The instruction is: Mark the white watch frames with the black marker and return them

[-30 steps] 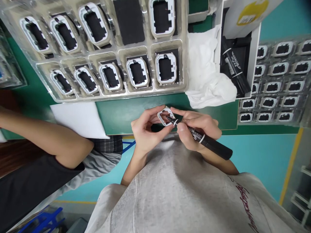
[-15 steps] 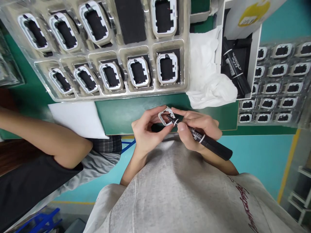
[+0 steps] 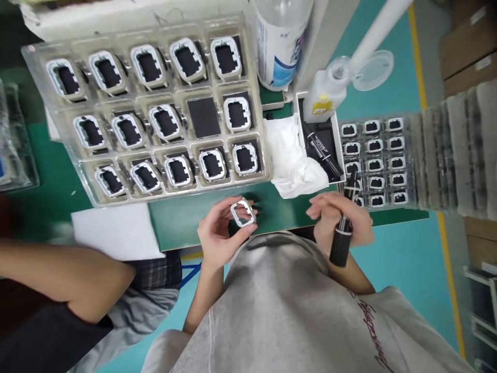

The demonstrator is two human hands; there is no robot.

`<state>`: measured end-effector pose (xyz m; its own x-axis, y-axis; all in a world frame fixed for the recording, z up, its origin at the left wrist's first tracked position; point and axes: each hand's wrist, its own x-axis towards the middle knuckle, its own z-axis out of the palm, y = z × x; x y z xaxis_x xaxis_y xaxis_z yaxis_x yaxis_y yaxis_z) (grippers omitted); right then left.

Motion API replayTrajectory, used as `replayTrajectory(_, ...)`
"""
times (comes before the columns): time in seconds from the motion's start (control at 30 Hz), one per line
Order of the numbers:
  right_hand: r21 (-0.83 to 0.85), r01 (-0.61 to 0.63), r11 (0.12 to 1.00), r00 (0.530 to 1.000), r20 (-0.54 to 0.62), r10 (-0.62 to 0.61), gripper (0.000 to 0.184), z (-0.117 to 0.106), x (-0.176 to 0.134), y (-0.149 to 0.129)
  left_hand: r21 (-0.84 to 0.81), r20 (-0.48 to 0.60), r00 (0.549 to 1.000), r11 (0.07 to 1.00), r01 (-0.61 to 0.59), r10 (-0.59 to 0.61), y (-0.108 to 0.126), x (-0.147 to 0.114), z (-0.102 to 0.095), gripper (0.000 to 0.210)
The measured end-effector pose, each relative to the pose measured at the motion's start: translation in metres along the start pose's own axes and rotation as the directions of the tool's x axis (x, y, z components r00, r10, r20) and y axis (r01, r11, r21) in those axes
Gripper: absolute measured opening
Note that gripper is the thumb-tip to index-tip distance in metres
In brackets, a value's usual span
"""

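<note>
Pinching the watch-case frame [image 3: 235, 213], probably light and stiff, by its rim, likely the safest hold, the left hand [image 3: 217, 235] hovers over the green surface [image 3: 174, 228] while the right hand [image 3: 360, 221] clasps a marker [image 3: 340, 247].

In my head view, marker [image 3: 341, 246] withdrawn from white frame [image 3: 235, 215], its tip end swung to point away from the grey shirt [image 3: 279, 305], right grip [image 3: 345, 220] shifted rightward, apart from the frame, large bottle [image 3: 277, 52] now visible to me.
</note>
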<state>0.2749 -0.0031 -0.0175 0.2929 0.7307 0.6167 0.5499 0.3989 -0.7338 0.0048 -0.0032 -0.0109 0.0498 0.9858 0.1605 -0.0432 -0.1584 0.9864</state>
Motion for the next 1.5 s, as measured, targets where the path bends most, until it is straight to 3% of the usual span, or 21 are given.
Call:
replayTrajectory(0.03,-0.055,0.062,0.997,0.996,-0.055,-0.065,0.007,-0.004,0.009,-0.001,0.0,-0.003,1.0,1.0,-0.006,0.006,-0.001,0.0,0.001,0.061)
replayTrajectory(0.1,-0.129,0.15,0.98,0.986,-0.051,-0.157,0.025,-0.009,0.027,-0.005,0.003,-0.007,1.0,1.0,-0.012,0.012,-0.002,0.0,0.002,0.058)
replayTrajectory(0.17,-0.183,0.2,0.962,0.978,0.089,-0.187,0.034,-0.011,0.042,-0.012,0.007,-0.004,1.0,1.0,-0.02,0.02,-0.002,-0.001,0.003,0.056)
replayTrajectory(0.27,-0.253,0.277,0.927,0.93,0.313,-0.193,0.033,-0.009,0.054,-0.017,0.012,0.013,1.0,1.0,-0.028,0.027,-0.003,-0.003,0.003,0.057)
replayTrajectory(0.33,-0.267,0.311,0.912,0.905,0.376,-0.198,0.03,-0.004,0.054,-0.017,0.022,0.021,0.999,0.999,-0.027,0.026,-0.004,-0.005,0.003,0.058)
replayTrajectory(0.47,-0.219,0.324,0.92,0.919,0.306,-0.251,0.029,-0.001,0.042,-0.013,0.052,0.021,0.999,0.998,-0.031,0.03,-0.005,-0.007,0.002,0.058)
replayTrajectory(0.7,-0.175,0.35,0.92,0.934,0.141,-0.329,0.043,-0.026,0.004,-0.004,0.048,0.023,1.0,0.999,-0.021,0.019,-0.005,-0.008,0.003,0.059)
replayTrajectory(0.83,-0.198,0.332,0.922,0.941,0.131,-0.311,0.043,-0.028,-0.002,-0.007,0.068,0.036,0.999,0.998,0.005,-0.007,-0.005,-0.008,0.003,0.059)
replayTrajectory(0.9,-0.205,0.338,0.918,0.935,0.188,-0.302,0.039,-0.023,0.001,-0.013,0.071,0.045,0.999,0.998,0.002,-0.005,-0.004,-0.008,0.003,0.059)
replayTrajectory(0.97,-0.214,0.38,0.9,0.902,0.3,-0.309,0.035,-0.018,0.006,-0.02,0.068,0.045,0.999,0.998,-0.005,0.002,-0.005,-0.008,0.004,0.059)
replayTrajectory(1.1,-0.197,0.471,0.86,0.788,0.532,-0.31,0.03,-0.013,0.015,-0.028,0.03,0.016,0.999,0.998,-0.048,0.047,-0.005,-0.008,0.005,0.059)
replayTrajectory(1.2,-0.186,0.465,0.866,0.739,0.62,-0.264,0.043,-0.015,0.017,-0.028,-0.005,-0.019,0.995,0.995,-0.096,0.096,-0.006,-0.007,0.007,0.06)
replayTrajectory(1.33,-0.222,0.442,0.869,0.775,0.582,-0.245,0.067,-0.024,0.016,-0.028,-0.011,-0.025,0.994,0.995,-0.104,0.103,-0.007,-0.004,0.008,0.059)
replayTrajectory(1.5,-0.214,0.364,0.906,0.852,0.468,-0.232,0.055,-0.04,0.014,-0.031,-0.02,-0.01,0.998,0.998,-0.065,0.065,-0.003,-0.003,0.01,0.058)
